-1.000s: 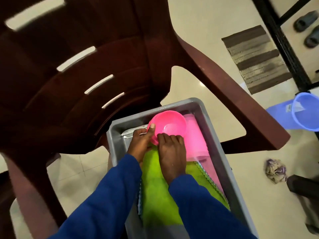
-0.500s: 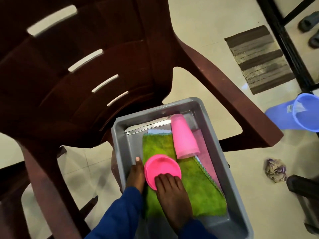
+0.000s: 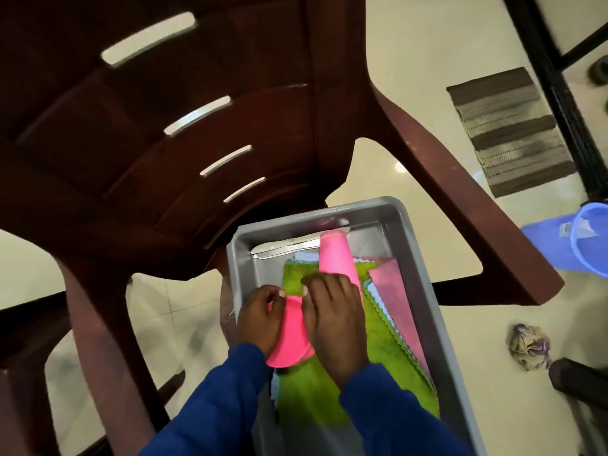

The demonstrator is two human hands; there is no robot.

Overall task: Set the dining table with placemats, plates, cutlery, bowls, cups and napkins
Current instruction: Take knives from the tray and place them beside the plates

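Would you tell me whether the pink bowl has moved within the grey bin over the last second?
Yes: the pink bowl moved from the grey bin's far end toward its near end.
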